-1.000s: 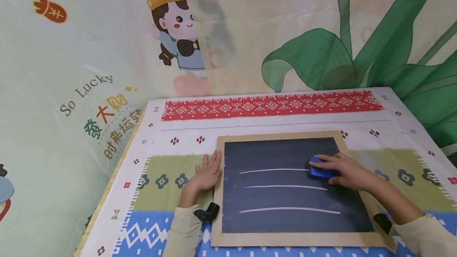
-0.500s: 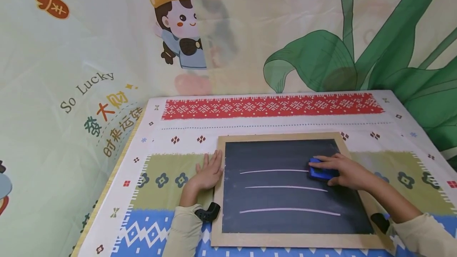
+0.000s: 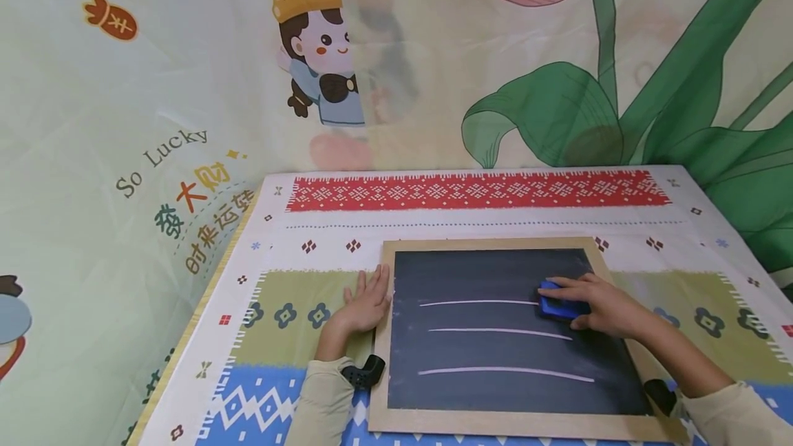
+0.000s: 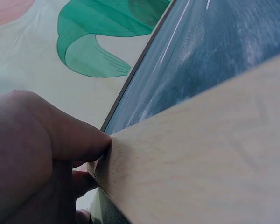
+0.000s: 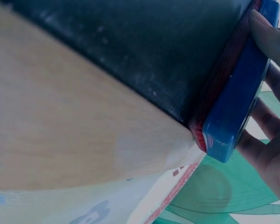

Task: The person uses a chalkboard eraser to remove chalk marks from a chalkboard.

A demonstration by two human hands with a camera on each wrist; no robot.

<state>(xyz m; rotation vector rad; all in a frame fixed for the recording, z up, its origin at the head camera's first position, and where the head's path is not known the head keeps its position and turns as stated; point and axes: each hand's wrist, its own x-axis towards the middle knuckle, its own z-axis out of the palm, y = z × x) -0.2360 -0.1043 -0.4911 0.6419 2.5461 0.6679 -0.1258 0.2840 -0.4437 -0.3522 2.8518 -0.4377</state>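
A framed blackboard (image 3: 495, 274) lies on the patterned tablecloth with three pale chalk lines across it. My right hand (image 3: 613, 305) grips a blue blackboard eraser (image 3: 560, 301) by its sides, thumb and fingers spread around it. The eraser overlaps the right end of the top chalk line (image 3: 477, 302). Its reddish felt underside (image 5: 219, 74) faces the black surface in the right wrist view. At the board's left side, my left hand (image 3: 362, 305) rests with extended fingers against the wooden frame (image 3: 382, 336). In the left wrist view, a digit (image 4: 84, 140) touches the frame's edge.
The middle chalk line (image 3: 495, 330) and the lower one (image 3: 502, 370) lie below the eraser. A printed curtain (image 3: 403, 88) hangs behind the table and along its left side. The red band (image 3: 477, 191) of the tablecloth runs near the far edge.
The head view has tilted slightly, so the scene sits a little lower and further right. Both hands and the eraser keep nearly the same place on the board.
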